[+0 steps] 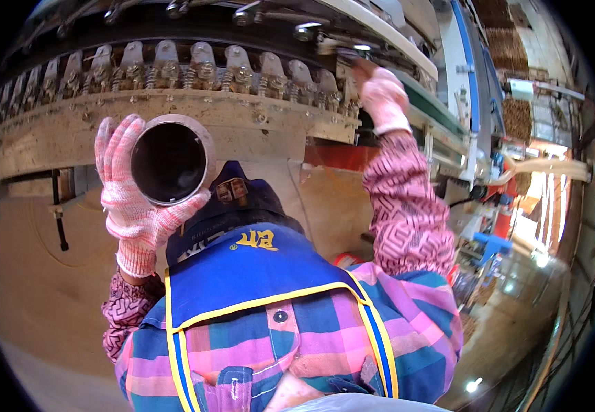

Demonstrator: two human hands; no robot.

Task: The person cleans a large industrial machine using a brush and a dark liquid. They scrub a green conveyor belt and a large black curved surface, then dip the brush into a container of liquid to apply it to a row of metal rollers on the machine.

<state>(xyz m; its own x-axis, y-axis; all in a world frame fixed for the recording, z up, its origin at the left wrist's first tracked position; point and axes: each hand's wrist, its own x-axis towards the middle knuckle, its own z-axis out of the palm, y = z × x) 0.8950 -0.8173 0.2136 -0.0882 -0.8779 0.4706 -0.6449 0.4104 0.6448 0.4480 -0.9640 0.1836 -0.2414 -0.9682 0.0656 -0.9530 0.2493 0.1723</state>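
My left hand, in a pink-and-white knitted glove, grips a round, open-topped metal cup from its left and near sides. The dark inside of the cup faces up; whether anything lies in it I cannot tell. Just beyond the cup runs the machine's long, dusty metal rail, with a row of spring-loaded brackets along it. My right hand, gloved alike, reaches to the right end of that row. Its fingers close on a thin, brownish thing, blurred by motion, whose kind I cannot make out.
White and green guide beams slope along the machine's right side, with a blue upright beyond. A threaded bolt hangs under the rail at left. Brown floor lies below. Hoses and machine parts stand at far right.
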